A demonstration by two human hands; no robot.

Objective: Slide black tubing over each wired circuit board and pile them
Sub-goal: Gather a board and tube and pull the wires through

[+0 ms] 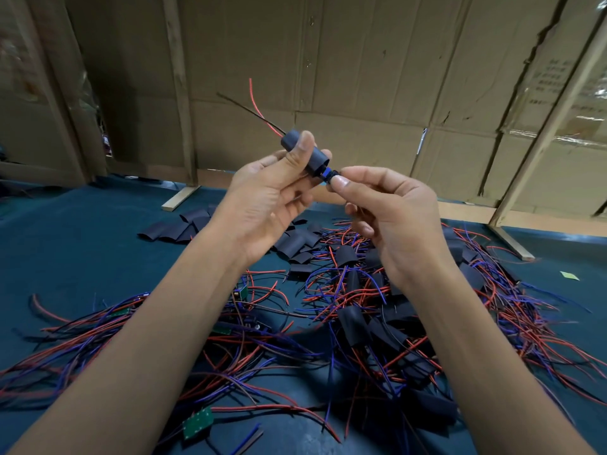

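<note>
Left hand point(262, 198) grips the tube point(303, 152) (slanting up-left); right hand point(391, 218) pinches the board point(330, 175) at its lower end.

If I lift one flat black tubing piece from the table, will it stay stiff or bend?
The flat black tubing pieces lie creased and curled, so one probably bends easily. They look thin, so likely light. The black tube in the left hand keeps a round shape, suggesting some springiness.
</note>
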